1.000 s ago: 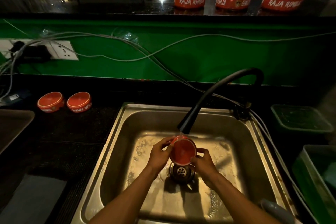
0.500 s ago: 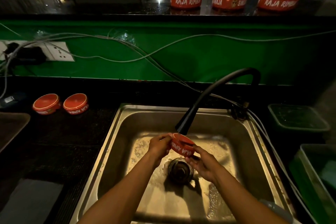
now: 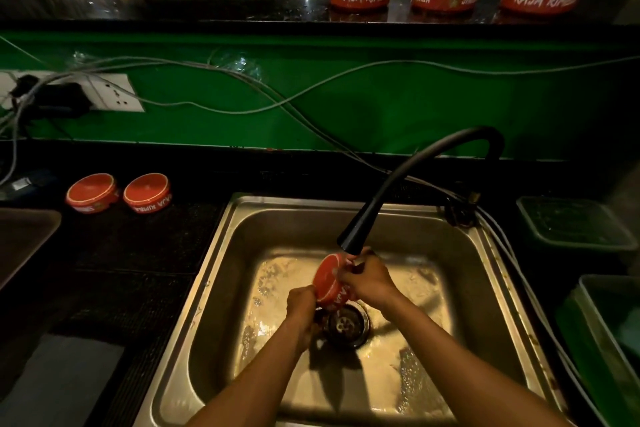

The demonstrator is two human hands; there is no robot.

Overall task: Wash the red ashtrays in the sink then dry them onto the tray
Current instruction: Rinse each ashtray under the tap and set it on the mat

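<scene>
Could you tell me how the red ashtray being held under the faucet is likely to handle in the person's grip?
Probably slippery: the ashtray sits under the faucet over a wet sink, so its glossy surface is likely wet. It looks rigid and thick-walled, so likely heavy for its size. It may chip if dropped; the left hand and right hand both hold it.

Single head-worn wide-angle view, looking forward and down over steel sink [image 3: 221, 253]. Sink basin close, filling lower centre of frame; black faucet [image 3: 408, 184] arches in from sink's far right corner. Green wall [image 3: 381, 107] behind sink, raised bar ledge [image 3: 207, 7] above it at frame top.
</scene>
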